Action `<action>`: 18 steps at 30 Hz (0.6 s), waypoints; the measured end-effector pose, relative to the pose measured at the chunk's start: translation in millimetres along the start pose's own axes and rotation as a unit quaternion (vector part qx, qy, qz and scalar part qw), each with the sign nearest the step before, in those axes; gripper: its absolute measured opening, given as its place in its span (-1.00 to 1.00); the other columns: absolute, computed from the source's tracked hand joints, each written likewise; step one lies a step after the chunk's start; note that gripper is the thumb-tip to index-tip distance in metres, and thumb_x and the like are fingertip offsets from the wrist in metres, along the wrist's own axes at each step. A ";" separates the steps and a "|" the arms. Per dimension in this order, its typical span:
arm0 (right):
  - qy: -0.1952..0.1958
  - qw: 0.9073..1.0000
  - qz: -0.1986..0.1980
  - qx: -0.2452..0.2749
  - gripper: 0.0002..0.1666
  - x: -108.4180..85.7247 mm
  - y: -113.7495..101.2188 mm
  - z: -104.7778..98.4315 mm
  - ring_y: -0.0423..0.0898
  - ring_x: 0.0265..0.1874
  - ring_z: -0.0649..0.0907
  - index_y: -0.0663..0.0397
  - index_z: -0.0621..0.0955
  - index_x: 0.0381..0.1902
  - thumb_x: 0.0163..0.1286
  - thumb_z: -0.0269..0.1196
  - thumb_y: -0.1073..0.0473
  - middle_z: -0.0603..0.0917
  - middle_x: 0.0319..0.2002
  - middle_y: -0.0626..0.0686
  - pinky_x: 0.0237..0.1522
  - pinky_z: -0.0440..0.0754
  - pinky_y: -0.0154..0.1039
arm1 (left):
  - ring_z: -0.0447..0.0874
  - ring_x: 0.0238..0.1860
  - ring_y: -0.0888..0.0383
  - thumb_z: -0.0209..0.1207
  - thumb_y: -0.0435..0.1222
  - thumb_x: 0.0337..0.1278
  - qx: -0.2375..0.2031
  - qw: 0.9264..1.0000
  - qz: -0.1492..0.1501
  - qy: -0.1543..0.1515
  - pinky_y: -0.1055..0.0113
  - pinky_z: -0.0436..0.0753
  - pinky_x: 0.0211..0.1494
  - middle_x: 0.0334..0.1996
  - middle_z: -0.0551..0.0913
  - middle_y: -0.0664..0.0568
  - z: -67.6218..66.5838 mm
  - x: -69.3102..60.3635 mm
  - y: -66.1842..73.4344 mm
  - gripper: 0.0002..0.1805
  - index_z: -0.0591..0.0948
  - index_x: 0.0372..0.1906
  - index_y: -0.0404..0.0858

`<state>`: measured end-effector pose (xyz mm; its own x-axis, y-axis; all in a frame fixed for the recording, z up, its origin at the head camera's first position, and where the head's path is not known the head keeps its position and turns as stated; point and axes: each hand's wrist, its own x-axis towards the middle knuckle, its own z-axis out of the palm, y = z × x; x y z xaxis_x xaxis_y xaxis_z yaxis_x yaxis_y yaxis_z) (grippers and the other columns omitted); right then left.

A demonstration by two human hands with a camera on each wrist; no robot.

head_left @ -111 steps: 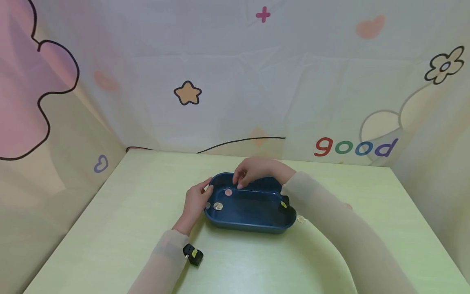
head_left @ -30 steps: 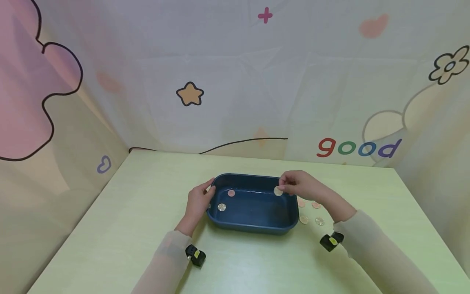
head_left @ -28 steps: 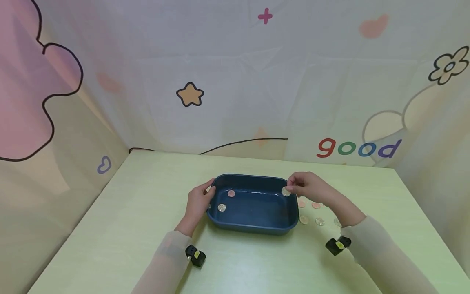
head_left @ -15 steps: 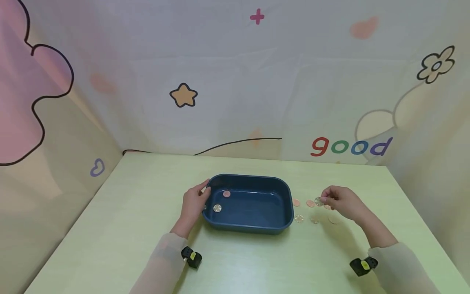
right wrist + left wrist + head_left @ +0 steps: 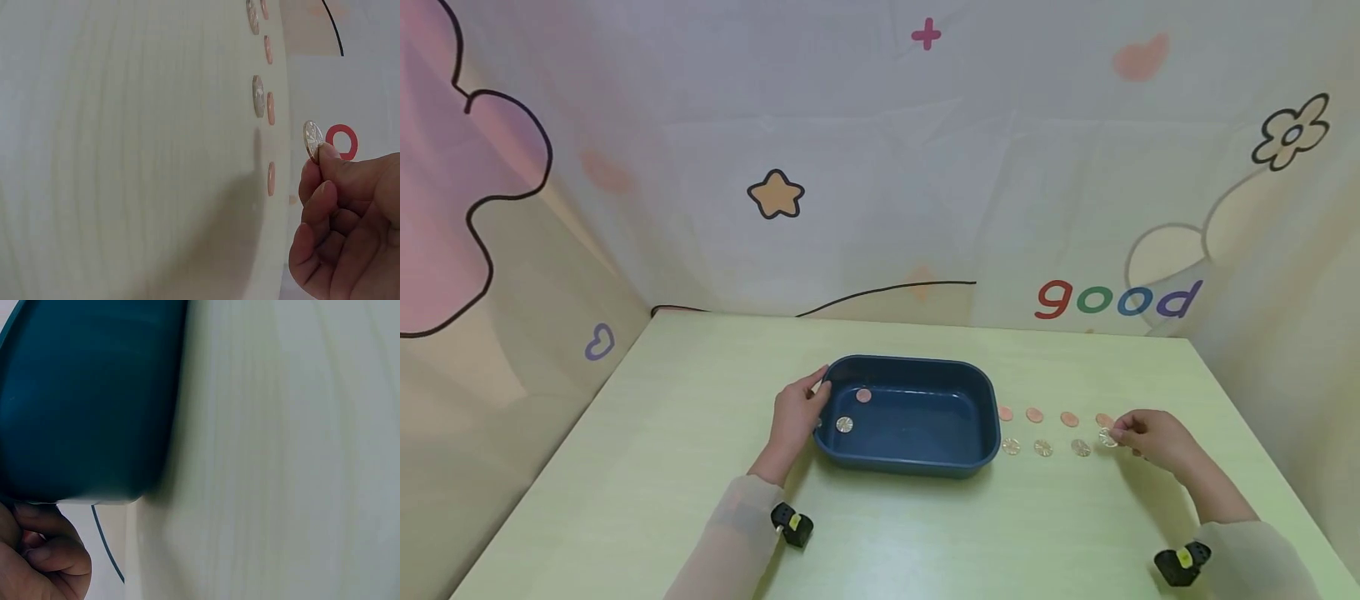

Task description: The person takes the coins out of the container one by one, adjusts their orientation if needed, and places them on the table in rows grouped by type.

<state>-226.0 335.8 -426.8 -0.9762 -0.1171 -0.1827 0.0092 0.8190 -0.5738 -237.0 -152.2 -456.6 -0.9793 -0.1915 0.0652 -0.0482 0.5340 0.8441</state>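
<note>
My right hand pinches a silvery coin between thumb and index finger, at the right end of two rows of coins. In the right wrist view, that coin is raised above the table. The back row has several copper-coloured coins; the front row has silvery coins lying flat. My left hand grips the left end of a dark blue rectangular tray, thumb at its rim. Inside the tray lie a copper coin, a silvery coin and another partly hidden at the left wall.
The pale green table extends around the tray, with its back edge against a patterned cloth backdrop. Cloth also hangs on both sides. A small black camera sits on the left wrist, another black camera on the right.
My right hand has carried the silvery coin from above the tray's right end to the right end of the coin rows. The left hand keeps its place on the tray.
</note>
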 end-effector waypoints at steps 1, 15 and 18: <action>-0.002 1.000 0.006 -0.001 -0.72 -0.2 3.1 -0.4 -0.09 -0.39 0.49 0.47 0.57 -0.17 0.53 0.17 0.24 0.60 -0.38 0.08 -0.41 0.47 -0.31 | 0.26 -0.66 0.24 0.14 -0.27 0.45 0.000 1.000 0.000 0.000 0.45 0.27 -0.55 -0.69 0.28 0.14 0.0 0.1 0.3 -0.57 0.59 0.33 -0.26; 0.006 0.999 0.013 -0.046 -0.77 -3.6 24.9 0.9 -0.11 -0.41 0.46 0.42 0.62 -0.30 0.44 0.25 0.27 0.58 -0.44 0.07 -0.35 0.40 -0.27 | 0.27 -0.66 0.24 0.14 -0.27 0.44 0.003 1.000 0.003 0.002 0.45 0.27 -0.54 -0.69 0.28 0.14 0.6 0.2 0.4 -0.57 0.59 0.33 -0.27; 0.008 0.998 0.010 -0.055 -0.76 -2.3 26.7 1.0 -0.10 -0.38 0.47 0.42 0.62 -0.31 0.43 0.26 0.25 0.60 -0.40 0.14 -0.30 0.41 -0.23 | 0.25 -0.64 0.23 0.15 -0.27 0.43 0.006 1.000 0.008 0.005 0.45 0.25 -0.53 -0.70 0.27 0.15 0.6 -0.2 0.4 -0.57 0.60 0.32 -0.27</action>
<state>-223.3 357.4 -442.6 -0.9792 -0.0917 -0.1808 0.0061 0.8780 -0.4787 -236.9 -151.5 -456.6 -0.9781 -0.1908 0.0832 -0.0355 0.5468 0.8365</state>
